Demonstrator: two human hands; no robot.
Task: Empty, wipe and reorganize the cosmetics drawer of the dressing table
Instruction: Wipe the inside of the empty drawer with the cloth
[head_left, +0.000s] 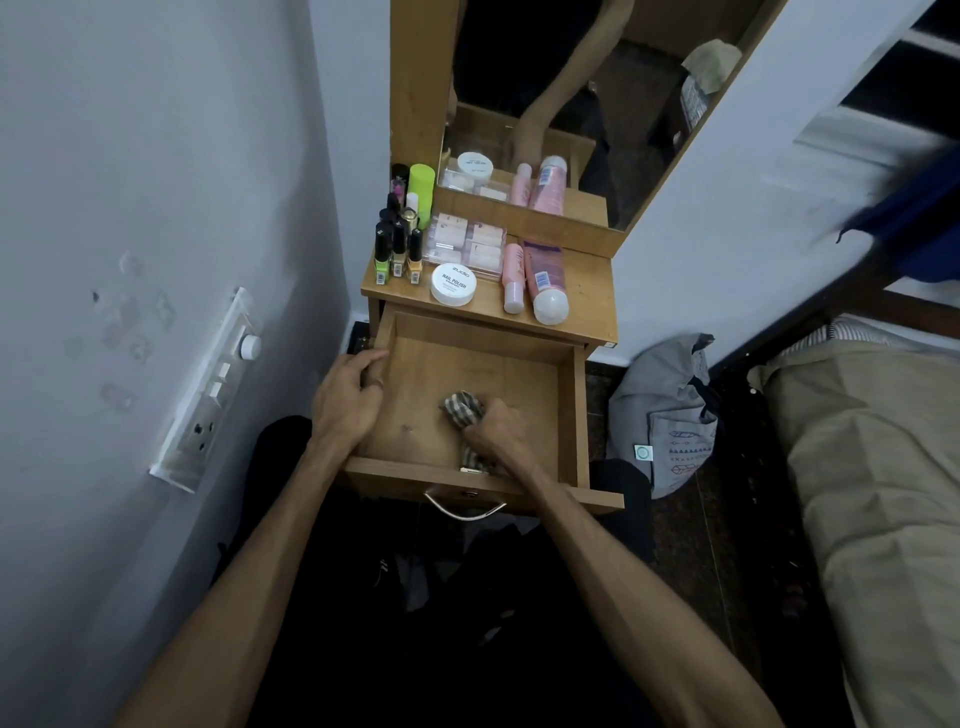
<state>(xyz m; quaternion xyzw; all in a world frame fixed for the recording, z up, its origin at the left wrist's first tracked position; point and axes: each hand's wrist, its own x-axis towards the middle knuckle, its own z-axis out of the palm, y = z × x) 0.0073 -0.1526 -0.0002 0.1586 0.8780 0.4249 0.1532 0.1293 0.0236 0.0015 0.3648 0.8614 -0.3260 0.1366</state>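
Observation:
The wooden drawer (569, 410) of the dressing table stands pulled out, holding nothing but a cloth. My right hand (496, 434) is closed on the striped grey cloth (460, 410), pressed on the drawer floor near its front. My left hand (345, 397) grips the drawer's left wall. On the tabletop (587, 291) stand several nail polish bottles (397, 249), a green tube (421, 187), a clear nail box (467, 241), a white nail polish remover jar (453, 284) and two pink bottles (540, 280) lying flat.
A mirror (571, 93) rises behind the tabletop. A wall with a switchboard (208, 395) is close on the left. A grey bag (665, 415) sits on the floor to the right, beside a bed (872, 467). The drawer's metal handle (465, 509) faces me.

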